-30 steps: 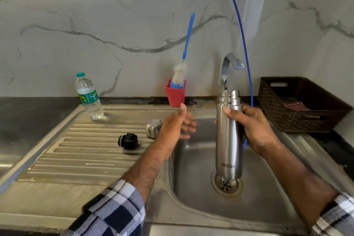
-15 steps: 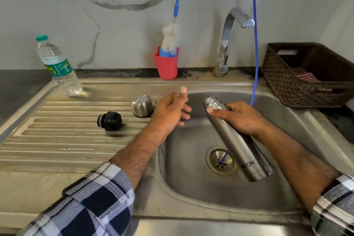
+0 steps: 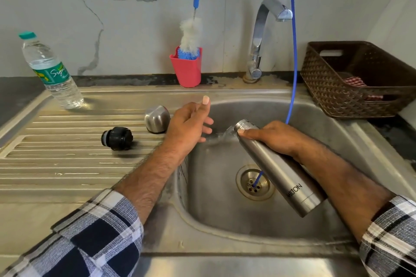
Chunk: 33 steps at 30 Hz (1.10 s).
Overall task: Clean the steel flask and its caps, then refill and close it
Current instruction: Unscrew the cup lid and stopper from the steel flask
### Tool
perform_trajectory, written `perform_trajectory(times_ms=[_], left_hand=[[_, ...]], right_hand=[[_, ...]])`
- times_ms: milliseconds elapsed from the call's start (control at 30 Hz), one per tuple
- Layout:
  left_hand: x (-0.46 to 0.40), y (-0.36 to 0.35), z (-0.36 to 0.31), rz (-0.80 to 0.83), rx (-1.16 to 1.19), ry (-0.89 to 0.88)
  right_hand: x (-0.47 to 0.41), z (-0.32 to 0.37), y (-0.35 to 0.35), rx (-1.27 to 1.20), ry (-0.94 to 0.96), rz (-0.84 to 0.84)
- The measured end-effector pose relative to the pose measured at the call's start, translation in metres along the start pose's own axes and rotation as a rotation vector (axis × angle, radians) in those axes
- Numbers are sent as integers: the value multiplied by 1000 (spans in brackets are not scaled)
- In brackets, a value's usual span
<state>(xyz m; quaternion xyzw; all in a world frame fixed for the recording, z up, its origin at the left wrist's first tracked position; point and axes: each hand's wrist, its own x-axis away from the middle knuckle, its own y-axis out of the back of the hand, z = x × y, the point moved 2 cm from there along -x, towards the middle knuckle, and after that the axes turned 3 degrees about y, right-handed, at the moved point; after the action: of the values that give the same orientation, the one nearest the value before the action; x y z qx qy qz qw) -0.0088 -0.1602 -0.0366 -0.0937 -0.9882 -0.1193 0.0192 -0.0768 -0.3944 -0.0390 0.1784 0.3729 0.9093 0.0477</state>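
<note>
Steel flask (image 3: 279, 171): tilted over the sink basin (image 3: 216, 186), open mouth toward the left, water spilling from it; right hand (image 3: 273, 138) curled round its upper body near the neck. Left hand (image 3: 189, 128): fingers loose, holding nothing, just beside the flask's mouth, apart from it. Steel cap (image 3: 157, 119) and black inner cap (image 3: 117, 138): on the ribbed drainboard (image 3: 56, 164), left of the left hand. Plastic water bottle (image 3: 50, 72): far left corner.

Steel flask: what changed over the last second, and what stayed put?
The right hand tipped the steel flask from upright to mouth-down-left; water now pours into the sink. The left hand stays open beside it. Both caps remain on the drainboard.
</note>
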Motion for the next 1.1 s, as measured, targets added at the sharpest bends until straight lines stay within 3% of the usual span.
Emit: perform_trajectory(times_ms=[1100], left_hand=[[4,-2,-5,8,-60,-35]], right_hand=[[-2,-7,-14,14,-106,131]])
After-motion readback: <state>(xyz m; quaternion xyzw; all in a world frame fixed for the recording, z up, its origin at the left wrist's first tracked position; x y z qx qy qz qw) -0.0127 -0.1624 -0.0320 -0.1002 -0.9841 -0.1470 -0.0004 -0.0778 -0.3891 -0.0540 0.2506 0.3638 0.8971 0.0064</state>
